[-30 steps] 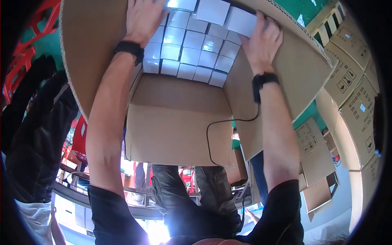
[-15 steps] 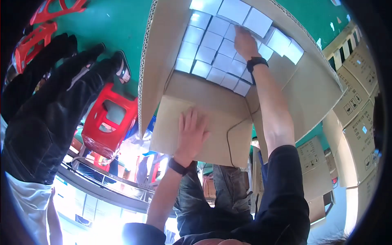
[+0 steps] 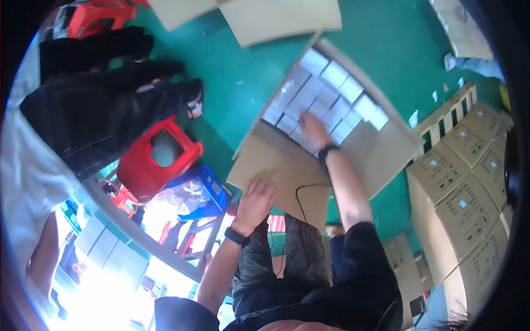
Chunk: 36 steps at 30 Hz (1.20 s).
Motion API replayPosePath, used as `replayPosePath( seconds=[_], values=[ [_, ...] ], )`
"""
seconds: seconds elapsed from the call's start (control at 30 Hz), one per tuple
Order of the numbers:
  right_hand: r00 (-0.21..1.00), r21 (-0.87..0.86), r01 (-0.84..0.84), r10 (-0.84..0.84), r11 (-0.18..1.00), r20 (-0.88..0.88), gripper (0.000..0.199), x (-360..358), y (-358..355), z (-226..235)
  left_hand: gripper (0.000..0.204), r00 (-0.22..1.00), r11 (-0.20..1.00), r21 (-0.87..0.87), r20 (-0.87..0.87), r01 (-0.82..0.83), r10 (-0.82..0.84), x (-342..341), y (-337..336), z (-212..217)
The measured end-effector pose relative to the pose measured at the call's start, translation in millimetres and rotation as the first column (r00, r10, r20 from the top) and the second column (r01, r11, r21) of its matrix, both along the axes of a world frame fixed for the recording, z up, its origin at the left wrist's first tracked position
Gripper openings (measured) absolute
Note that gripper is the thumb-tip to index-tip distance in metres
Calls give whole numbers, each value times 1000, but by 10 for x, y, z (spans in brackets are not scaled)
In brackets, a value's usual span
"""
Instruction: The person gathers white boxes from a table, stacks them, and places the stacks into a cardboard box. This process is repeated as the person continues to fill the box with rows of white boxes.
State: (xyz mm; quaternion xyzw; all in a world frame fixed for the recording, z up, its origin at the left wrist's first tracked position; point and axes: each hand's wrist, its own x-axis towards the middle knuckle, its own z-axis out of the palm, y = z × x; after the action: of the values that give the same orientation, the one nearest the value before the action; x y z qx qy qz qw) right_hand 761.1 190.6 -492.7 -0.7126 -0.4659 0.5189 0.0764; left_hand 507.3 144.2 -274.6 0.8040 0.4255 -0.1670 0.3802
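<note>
An open brown cardboard carton stands before me with its flaps folded out. Inside it, small white boxes sit packed in rows, and a few at the right are set apart from the main block. My right hand is closed over the near part of these boxes, its knuckles up and its fingertips at their tops; nothing shows in it. On the near flap's left side, my left hand lies with its fingers stretched out. A dark cord hangs across that flap.
Closed cartons are stacked at the right by a wooden pallet. At the left are a red plastic stool, a blue crate and another person's dark-clothed legs. Cardboard flaps lie at the far edge.
The view has shifted, so the carton appears smaller and turned. My right hand has moved nearer over the white boxes. My left hand has slid toward the flap's left edge.
</note>
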Motion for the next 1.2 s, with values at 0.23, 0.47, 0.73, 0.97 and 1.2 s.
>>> replayPosePath(
  seconds=[0.23, 0.47, 0.73, 0.97, 1.2],
  values=[
    [992, 423, 48, -93, 905, 85, 21, -707, -1702, 1957, 23, 871, 890, 27, 220, -455, 438, -738, -500, 1218],
    [825, 204, -544, 563, 814, -49, 30, -1199, -1905, 2611, 29, 773, 772, -47, -63, -634, 631, -1555, -1444, 2434],
    [300, 447, -836, 947, 319, -114, 27, -2733, -758, 3691, 30, 169, 151, 112, 177, -982, 970, -2276, -2247, 2921],
    [296, 768, -640, 928, 16, 228, 28, -4888, 7, 5132, 37, -363, -380, -1, 294, -925, 884, -3034, -2286, 2941],
    [484, 647, -680, 451, -346, 750, 72, -6662, 1204, 5237, 95, -321, -563, 251, 612, -788, 723, -3411, -1520, 2841]
  ],
)
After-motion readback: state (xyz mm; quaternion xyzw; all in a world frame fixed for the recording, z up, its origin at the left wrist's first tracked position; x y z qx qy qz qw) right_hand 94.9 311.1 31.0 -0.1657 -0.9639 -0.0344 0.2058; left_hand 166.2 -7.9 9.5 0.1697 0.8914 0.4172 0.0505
